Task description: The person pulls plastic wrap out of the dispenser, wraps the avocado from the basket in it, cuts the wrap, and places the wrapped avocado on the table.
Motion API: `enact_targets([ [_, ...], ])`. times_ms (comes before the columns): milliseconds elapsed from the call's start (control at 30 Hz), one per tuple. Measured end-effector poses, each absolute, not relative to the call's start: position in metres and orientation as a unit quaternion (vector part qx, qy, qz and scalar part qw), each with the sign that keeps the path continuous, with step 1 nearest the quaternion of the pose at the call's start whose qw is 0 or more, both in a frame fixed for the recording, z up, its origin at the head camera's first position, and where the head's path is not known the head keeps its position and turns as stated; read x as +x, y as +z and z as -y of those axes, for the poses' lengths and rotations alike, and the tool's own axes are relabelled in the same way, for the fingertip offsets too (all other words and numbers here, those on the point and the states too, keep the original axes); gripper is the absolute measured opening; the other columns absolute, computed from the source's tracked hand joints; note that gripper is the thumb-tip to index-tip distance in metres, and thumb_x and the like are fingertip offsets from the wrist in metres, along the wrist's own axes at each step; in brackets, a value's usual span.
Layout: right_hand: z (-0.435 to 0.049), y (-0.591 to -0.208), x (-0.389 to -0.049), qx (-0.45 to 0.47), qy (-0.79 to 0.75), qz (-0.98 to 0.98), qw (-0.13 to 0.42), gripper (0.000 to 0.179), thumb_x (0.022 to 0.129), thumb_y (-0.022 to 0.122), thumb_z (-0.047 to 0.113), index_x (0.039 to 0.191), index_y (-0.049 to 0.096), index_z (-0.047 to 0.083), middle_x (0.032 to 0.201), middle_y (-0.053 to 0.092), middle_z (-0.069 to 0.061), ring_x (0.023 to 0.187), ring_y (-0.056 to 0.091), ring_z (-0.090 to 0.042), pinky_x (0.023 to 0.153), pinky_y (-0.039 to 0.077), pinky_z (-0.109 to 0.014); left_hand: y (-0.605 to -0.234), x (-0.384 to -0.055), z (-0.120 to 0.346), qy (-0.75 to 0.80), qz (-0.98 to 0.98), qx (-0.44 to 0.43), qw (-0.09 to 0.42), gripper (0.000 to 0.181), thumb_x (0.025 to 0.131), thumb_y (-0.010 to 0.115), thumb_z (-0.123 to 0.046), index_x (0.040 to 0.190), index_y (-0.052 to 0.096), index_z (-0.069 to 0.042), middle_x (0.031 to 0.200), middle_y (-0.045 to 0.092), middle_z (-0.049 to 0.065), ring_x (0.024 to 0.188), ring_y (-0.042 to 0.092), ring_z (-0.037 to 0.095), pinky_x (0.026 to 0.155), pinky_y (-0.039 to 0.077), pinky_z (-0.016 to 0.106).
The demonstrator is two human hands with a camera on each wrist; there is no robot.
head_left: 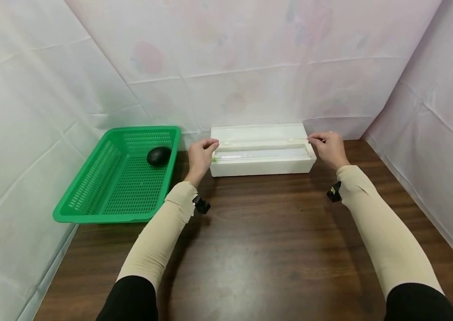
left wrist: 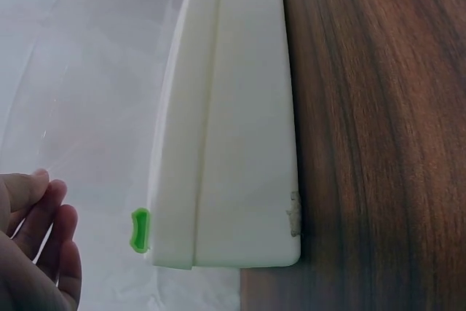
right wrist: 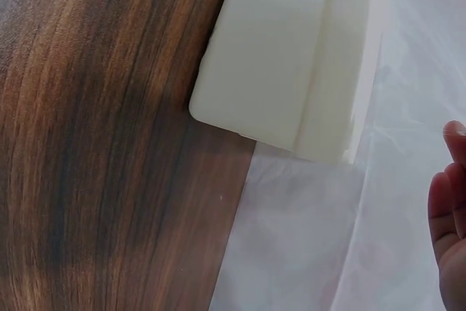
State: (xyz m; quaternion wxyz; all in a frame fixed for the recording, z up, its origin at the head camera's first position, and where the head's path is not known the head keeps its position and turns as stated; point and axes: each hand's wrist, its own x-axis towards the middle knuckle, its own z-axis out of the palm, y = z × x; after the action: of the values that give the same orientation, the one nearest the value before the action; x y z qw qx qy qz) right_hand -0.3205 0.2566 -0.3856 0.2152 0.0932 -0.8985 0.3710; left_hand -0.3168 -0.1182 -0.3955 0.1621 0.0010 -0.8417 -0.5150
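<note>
- White plastic forms the long film box (head_left: pixel 264 167), which I see at 12 o'clock from the wearer, a touch towards 1, its lid (head_left: pixel 258 131) raised at the far side.
- Clear film (head_left: pixel 266 142) seems stretched between both ends, so sheer I can barely trace it. I judge it very light, limp, clingy and quick to tear; I'd take it by its two corners, pulling evenly. The box should feel stiff.
- Left grip (head_left: pixel 200 159), at the box's 9 o'clock end: thumb and forefinger pinched together, apparently on the film's edge.
- Right grip (head_left: pixel 330 149), at the 3 o'clock end: likewise pinched, apparently on the opposite edge.
- Beside the left grip I spot a small green tab (left wrist: pixel 140 231) on the box.
- Farther out, at 11 o'clock on the surface (head_left: pixel 258 249), a green basket (head_left: pixel 106 219) carries a dark oval object (head_left: pixel 159 156) towards its 2 o'clock.
</note>
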Motion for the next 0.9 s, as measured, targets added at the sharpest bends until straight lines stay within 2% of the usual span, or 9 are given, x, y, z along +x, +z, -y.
enact_targets([
  [233,-0.257,-0.384,-0.318,0.091,0.376,0.896,0.22,0.017,0.095,0.062,0.008,0.095,0.075,-0.003,0.095,0.072,-0.025,0.082,0.052,-0.018,0.065,0.037,-0.016,-0.394,-0.314,0.117,-0.522,0.837,0.002,0.166,0.023,0.093,0.068,-0.026,0.103,0.076,-0.007,0.101,0.074,0.011,0.09,0.065,0.025,0.071,0.047,0.03],
  [500,-0.262,-0.385,-0.311,0.097,0.377,0.894,0.224,0.017,0.094,0.064,0.009,0.095,0.076,-0.002,0.094,0.072,-0.024,0.075,0.045,0.005,0.065,0.038,-0.016,-0.392,-0.31,0.114,-0.523,0.838,0.0,0.157,0.023,0.093,0.068,-0.024,0.105,0.076,-0.005,0.102,0.074,0.012,0.088,0.063,0.023,0.07,0.046,0.028],
  [900,-0.26,-0.377,-0.31,0.117,0.391,0.883,0.233,0.016,0.093,0.064,0.009,0.094,0.076,-0.003,0.093,0.072,-0.023,0.074,0.047,0.011,0.064,0.038,-0.013,-0.383,-0.305,0.119,-0.534,0.829,-0.006,0.165,0.024,0.093,0.067,-0.023,0.106,0.075,-0.005,0.105,0.073,0.013,0.092,0.063,0.025,0.074,0.047,0.029],
])
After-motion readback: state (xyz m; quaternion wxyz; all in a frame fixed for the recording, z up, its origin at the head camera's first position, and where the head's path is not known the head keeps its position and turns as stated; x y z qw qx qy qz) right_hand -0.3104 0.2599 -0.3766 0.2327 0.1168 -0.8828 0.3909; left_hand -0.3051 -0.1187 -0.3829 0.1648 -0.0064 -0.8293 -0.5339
